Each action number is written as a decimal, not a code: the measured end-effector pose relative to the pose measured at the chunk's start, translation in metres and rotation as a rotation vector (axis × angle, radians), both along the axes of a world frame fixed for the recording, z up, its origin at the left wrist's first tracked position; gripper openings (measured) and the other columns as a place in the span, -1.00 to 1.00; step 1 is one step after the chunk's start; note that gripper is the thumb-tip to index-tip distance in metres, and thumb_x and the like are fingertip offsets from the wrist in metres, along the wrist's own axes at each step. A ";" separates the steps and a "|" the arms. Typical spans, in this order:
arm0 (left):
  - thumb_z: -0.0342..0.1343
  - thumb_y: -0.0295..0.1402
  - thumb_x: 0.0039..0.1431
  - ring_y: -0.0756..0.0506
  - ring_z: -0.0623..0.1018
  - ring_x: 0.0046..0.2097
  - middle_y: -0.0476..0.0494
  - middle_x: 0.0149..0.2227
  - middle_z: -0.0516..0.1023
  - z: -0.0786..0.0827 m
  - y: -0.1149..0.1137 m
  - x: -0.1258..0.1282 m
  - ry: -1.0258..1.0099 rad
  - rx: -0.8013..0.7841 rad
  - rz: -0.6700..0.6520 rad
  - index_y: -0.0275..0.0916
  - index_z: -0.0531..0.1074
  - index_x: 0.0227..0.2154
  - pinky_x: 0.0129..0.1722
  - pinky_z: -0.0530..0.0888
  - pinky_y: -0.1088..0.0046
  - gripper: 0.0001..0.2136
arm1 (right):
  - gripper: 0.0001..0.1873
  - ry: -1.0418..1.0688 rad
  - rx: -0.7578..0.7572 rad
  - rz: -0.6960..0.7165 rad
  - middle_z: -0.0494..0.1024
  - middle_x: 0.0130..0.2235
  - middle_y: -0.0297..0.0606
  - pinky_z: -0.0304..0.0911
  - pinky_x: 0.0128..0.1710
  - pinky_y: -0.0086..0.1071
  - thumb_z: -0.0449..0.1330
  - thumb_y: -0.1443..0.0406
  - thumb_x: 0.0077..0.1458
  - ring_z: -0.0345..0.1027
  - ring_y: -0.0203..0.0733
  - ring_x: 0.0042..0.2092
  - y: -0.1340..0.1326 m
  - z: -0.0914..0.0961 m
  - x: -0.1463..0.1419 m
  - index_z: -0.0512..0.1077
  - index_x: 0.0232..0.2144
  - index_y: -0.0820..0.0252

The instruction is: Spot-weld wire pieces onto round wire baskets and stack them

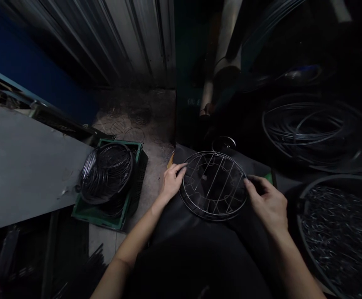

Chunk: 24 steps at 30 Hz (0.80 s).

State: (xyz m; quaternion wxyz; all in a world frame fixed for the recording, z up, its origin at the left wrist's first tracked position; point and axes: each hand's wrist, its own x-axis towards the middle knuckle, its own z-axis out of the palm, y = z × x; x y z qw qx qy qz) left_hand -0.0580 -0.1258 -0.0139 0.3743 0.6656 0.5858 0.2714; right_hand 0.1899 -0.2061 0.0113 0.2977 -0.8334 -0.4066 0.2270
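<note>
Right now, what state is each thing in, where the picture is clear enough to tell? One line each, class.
Left hand: closed on the rack's rim
Right hand: closed on the opposite side of the rim
Round wire rack: held at both sides, roughly level
Green crate: open-topped, filled
Dark wire rings: heaped in the crate
Small metal pieces: loose, piled together
Wire coil: looped

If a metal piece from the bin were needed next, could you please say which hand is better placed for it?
Probably the right hand: it holds the rack on the side nearer the bin, while the left hand holds the opposite edge.
</note>
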 end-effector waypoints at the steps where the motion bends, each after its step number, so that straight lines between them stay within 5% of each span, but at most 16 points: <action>1: 0.00 -0.34 0.23 -0.06 0.53 -0.13 -0.09 -0.18 0.55 -0.002 0.002 -0.002 -0.020 -0.028 -0.013 -0.17 0.48 -0.08 -0.07 0.42 0.40 -0.75 | -0.52 -0.008 0.028 -0.007 0.54 -0.39 -0.23 0.24 -0.45 -0.35 0.13 -0.04 -0.03 0.29 -0.23 -0.50 0.001 0.002 -0.004 0.52 -0.22 0.17; 5: 0.03 -0.38 0.20 -0.09 0.53 -0.08 -0.10 -0.12 0.56 -0.005 0.005 -0.003 -0.047 -0.072 0.005 -0.16 0.50 -0.11 -0.02 0.40 0.37 -0.75 | -0.53 0.012 0.147 0.004 0.57 -0.22 -0.18 0.32 -0.26 -0.29 0.11 0.00 0.01 0.42 -0.14 -0.30 0.003 0.010 -0.016 0.51 -0.17 0.17; 16: 0.10 -0.30 0.14 -0.14 0.49 0.02 -0.17 -0.04 0.54 -0.012 0.003 -0.004 -0.478 -0.306 0.058 -0.25 0.48 -0.08 0.08 0.37 0.35 -0.70 | -0.59 -0.078 0.175 0.108 0.57 -0.25 -0.15 0.32 -0.23 -0.27 0.07 0.09 0.07 0.42 -0.14 -0.33 0.011 0.015 -0.012 0.50 -0.19 0.23; 24: 0.05 -0.32 0.18 -0.11 0.47 0.04 -0.15 -0.03 0.53 -0.008 0.001 -0.002 -0.407 -0.239 0.041 -0.24 0.46 -0.07 0.10 0.34 0.34 -0.72 | -0.67 -0.097 0.211 0.166 0.56 -0.22 -0.19 0.30 -0.16 -0.27 0.03 0.14 0.11 0.42 -0.13 -0.22 0.014 0.003 -0.007 0.48 -0.23 0.18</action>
